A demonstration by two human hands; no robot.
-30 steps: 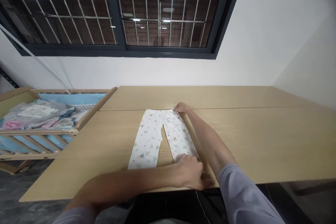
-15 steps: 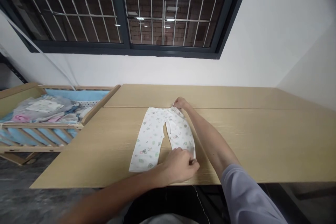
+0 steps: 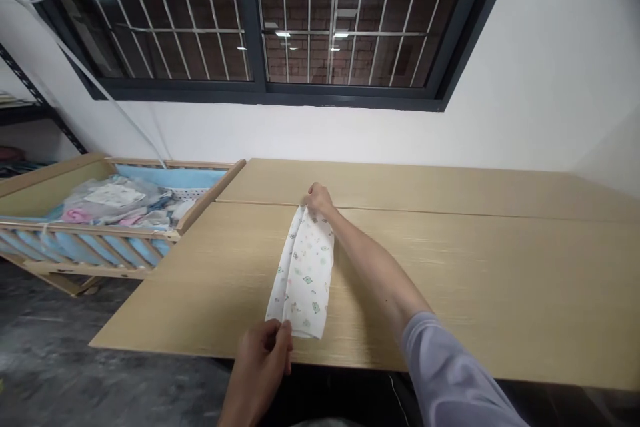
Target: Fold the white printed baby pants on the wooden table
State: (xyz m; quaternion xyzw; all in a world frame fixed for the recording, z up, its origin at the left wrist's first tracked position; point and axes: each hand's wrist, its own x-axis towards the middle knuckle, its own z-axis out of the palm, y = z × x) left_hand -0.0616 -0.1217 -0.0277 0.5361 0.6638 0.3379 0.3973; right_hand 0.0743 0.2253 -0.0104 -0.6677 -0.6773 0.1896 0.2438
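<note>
A small pair of white baby trousers (image 3: 303, 272) with little coloured prints lies on the wooden table (image 3: 450, 267), folded lengthwise so one leg covers the other. My left hand (image 3: 263, 358) is closed in a pinch on the leg cuffs at the table's near edge. My right hand (image 3: 319, 199) is closed on the waistband at the far end, with the arm stretched out across the table.
A wooden cot (image 3: 100, 213) with a blue liner stands to the left of the table, holding a heap of baby clothes (image 3: 117, 203). A barred window (image 3: 280, 20) sits in the white wall behind. Dark floor lies below left.
The trousers lay flat with both legs spread; both hands have since carried the right leg over the left one. The view has also shifted to the left.
</note>
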